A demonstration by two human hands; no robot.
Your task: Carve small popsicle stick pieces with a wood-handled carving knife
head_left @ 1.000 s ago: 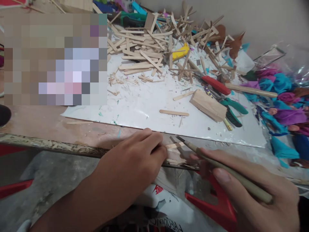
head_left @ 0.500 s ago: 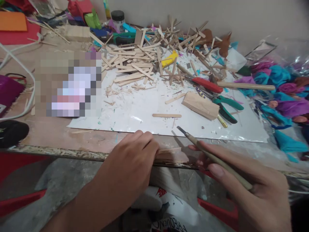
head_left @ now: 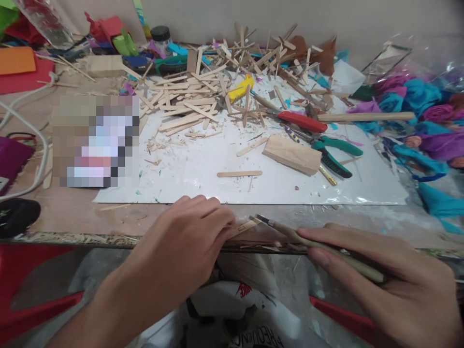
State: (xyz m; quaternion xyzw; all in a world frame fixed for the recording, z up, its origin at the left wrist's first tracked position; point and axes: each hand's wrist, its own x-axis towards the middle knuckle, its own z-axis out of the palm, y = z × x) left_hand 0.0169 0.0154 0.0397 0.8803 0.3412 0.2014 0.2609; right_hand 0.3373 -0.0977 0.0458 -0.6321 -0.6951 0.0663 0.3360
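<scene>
At the table's front edge my left hand is closed on a popsicle stick, whose free end sticks out to the right past my fingers. My right hand grips a wood-handled carving knife. The knife's metal tip points left and lies at the stick's right end; whether it cuts in cannot be told. Another popsicle stick lies on the white sheet beyond my hands. A wooden block sits to its right, beside green-handled pliers.
A heap of popsicle sticks spreads across the back. A red-handled tool and a wooden rod lie right of it. Coloured crepe paper piles up at far right. A white cable and a black object are at left.
My right hand has brought the knife down and left, so its tip now meets the stick's end. The stick in my left hand is tilted more upward. The view has shifted slightly.
</scene>
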